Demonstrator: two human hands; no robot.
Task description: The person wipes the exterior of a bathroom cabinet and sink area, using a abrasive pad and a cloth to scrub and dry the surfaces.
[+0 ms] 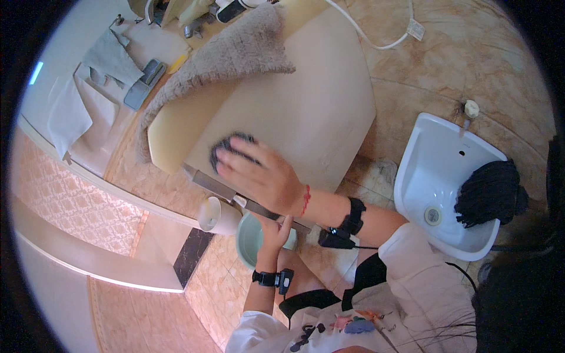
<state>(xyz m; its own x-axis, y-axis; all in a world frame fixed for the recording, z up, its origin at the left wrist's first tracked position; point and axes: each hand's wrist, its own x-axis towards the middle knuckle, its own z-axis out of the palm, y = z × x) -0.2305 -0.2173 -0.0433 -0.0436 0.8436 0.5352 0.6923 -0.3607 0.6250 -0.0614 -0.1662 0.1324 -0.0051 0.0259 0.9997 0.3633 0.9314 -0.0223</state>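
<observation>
My right hand [268, 179], with a red string bracelet, lies over a dark pad or cloth [223, 154] and presses it on a large beige panel [300, 106]. Motion smears the fingers and the pad, so the pad's exact kind is unclear. Below it, my left hand [275, 232] is at the panel's lower edge, by a grey metal strip [215, 185]. Its thumb points up and its fingers seem to grip the edge, partly hidden behind it. A shaggy grey towel [218, 50] drapes over the panel's upper left side.
A pale green basin [248, 241] and a white bin [219, 216] stand below the panel. At right, a white mop sink [412, 176] holds a black mop [489, 191], under a tap [469, 110]. Grey cloths [112, 59] lie at upper left; a white hose [376, 46] curves above.
</observation>
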